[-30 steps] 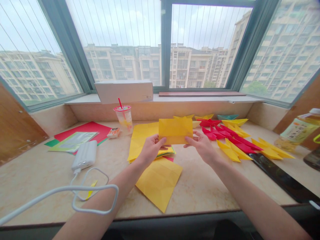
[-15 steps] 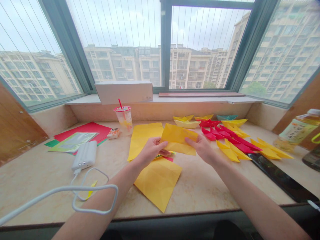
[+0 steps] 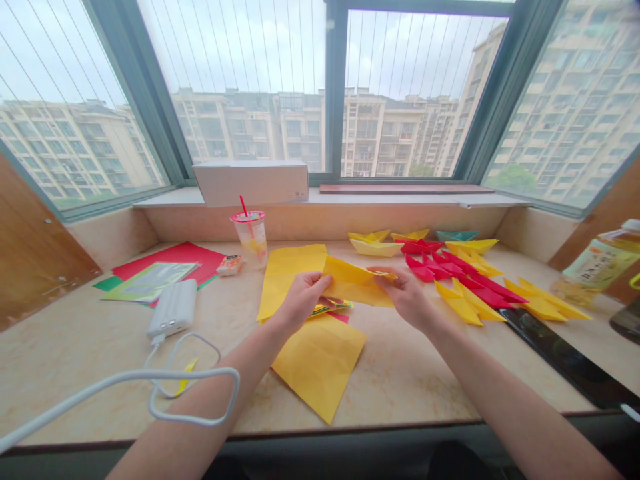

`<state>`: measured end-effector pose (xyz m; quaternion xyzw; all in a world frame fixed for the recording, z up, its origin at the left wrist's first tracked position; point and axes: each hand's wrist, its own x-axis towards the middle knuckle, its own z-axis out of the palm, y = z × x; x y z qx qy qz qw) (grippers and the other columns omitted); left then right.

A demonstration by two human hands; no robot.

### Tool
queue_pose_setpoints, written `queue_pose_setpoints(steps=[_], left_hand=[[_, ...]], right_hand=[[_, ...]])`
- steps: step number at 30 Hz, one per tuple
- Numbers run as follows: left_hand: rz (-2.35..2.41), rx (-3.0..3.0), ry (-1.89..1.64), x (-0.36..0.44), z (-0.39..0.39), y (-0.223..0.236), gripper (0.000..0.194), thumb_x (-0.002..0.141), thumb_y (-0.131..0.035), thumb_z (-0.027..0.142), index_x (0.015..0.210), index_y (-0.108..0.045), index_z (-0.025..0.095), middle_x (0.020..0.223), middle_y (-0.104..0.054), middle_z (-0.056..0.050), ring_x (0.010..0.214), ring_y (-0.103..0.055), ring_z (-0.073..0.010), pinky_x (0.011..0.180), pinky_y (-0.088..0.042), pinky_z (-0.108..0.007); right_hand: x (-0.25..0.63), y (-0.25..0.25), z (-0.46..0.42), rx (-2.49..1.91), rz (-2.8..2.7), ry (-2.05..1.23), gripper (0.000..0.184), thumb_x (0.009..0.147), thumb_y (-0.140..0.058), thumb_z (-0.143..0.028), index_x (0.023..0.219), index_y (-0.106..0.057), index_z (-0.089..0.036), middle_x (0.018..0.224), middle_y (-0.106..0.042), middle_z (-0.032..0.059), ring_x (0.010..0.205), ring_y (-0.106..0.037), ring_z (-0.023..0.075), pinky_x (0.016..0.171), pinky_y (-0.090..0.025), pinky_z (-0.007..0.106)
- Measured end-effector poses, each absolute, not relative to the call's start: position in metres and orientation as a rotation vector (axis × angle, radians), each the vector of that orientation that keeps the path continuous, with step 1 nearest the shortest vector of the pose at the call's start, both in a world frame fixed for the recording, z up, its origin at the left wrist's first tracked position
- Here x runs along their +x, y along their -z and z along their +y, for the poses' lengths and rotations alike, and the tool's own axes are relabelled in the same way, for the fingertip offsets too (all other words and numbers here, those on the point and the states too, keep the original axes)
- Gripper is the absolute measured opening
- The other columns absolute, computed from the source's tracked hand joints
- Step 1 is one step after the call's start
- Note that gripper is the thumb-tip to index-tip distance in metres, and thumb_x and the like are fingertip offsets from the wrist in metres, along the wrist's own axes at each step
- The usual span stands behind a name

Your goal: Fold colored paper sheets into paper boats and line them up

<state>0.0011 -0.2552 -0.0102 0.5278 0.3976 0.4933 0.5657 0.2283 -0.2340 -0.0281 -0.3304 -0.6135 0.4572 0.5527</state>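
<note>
Between both hands a folded yellow paper is held above the counter. My left hand pinches its left end between thumb and fingers. My right hand grips the other end, where the top edge curls over. Beneath, partly covered by my left hand, lie small coloured papers. A creased yellow sheet rests nearer to me, and a larger yellow sheet lies behind my left hand. To the right of my right hand sit several folded paper boats, among them yellow ones and red ones.
On the left are a white power bank with a looping cable, red paper and a small box. A cup with a straw stands behind. At right are a black phone and a bottle.
The paper's top edge has tilted and curled over at my right hand, so less of its face shows. Both hands stay in nearly the same place; the view has shifted slightly.
</note>
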Motion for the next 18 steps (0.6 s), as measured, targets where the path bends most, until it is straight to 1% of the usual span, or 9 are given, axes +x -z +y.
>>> queue_pose_setpoints(steps=[3,5,8,10,13,16,18], left_hand=[[0.966,1.245,-1.180,0.0000,-0.2540,0.0105,0.030,0.080,-0.068,0.035,0.093,-0.071,0.009,0.085,-0.076,-0.012,0.059,-0.071,-0.0179,0.052,-0.056,-0.025],[0.982,1.245,-1.182,-0.0004,-0.2534,0.0106,0.029,0.080,-0.067,0.034,0.094,-0.070,0.009,0.086,-0.076,-0.012,0.059,-0.072,-0.0183,0.052,-0.056,-0.024],[0.986,1.247,-1.184,0.0008,-0.2535,0.0105,0.030,0.082,-0.065,0.037,0.096,-0.068,0.010,0.088,-0.076,-0.012,0.060,-0.072,-0.0186,0.053,-0.056,-0.023],[0.993,1.232,-1.193,0.0027,-0.2541,0.0104,0.034,0.086,-0.062,0.042,0.097,-0.066,0.010,0.087,-0.076,-0.013,0.061,-0.073,-0.0193,0.052,-0.056,-0.023],[0.995,1.187,-1.216,0.0055,-0.2556,0.0106,0.047,0.091,-0.052,0.054,0.096,-0.064,0.009,0.081,-0.075,-0.014,0.061,-0.073,-0.0210,0.050,-0.056,-0.025],[0.957,1.174,-1.232,0.0066,-0.2574,0.0109,0.063,0.089,-0.044,0.067,0.093,-0.065,0.008,0.075,-0.074,-0.015,0.059,-0.072,-0.0225,0.050,-0.057,-0.027],[0.927,1.196,-1.233,0.0068,-0.2583,0.0111,0.067,0.085,-0.046,0.072,0.095,-0.065,0.008,0.076,-0.074,-0.015,0.059,-0.072,-0.0226,0.050,-0.057,-0.028]], right_hand=[[0.2314,0.0294,-0.2358,-0.786,-1.575,-1.034,0.026,0.069,-0.063,-0.017,0.087,-0.080,-0.026,0.094,-0.077,0.0028,0.090,-0.070,0.0242,0.078,-0.059,0.039],[0.2329,0.0318,-0.2362,-0.766,-1.660,-1.021,0.033,0.066,-0.059,-0.013,0.088,-0.081,-0.026,0.093,-0.076,0.0033,0.088,-0.069,0.0234,0.074,-0.058,0.036],[0.2341,0.0349,-0.2350,-0.736,-1.719,-1.015,0.036,0.068,-0.054,-0.011,0.090,-0.080,-0.024,0.091,-0.073,0.0039,0.082,-0.069,0.0211,0.067,-0.057,0.032],[0.2345,0.0354,-0.2337,-0.734,-1.734,-0.983,0.035,0.069,-0.054,-0.011,0.089,-0.080,-0.023,0.091,-0.073,0.0042,0.082,-0.068,0.0204,0.067,-0.055,0.030],[0.2346,0.0343,-0.2326,-0.745,-1.758,-0.916,0.033,0.070,-0.055,-0.011,0.089,-0.080,-0.022,0.092,-0.073,0.0047,0.088,-0.068,0.0204,0.073,-0.055,0.030],[0.2344,0.0338,-0.2328,-0.739,-1.776,-0.891,0.033,0.072,-0.054,-0.011,0.090,-0.079,-0.022,0.091,-0.074,0.0047,0.088,-0.068,0.0202,0.074,-0.054,0.030],[0.2343,0.0349,-0.2328,-0.731,-1.781,-0.887,0.034,0.073,-0.053,-0.011,0.090,-0.079,-0.022,0.091,-0.074,0.0049,0.087,-0.068,0.0201,0.072,-0.054,0.030]])
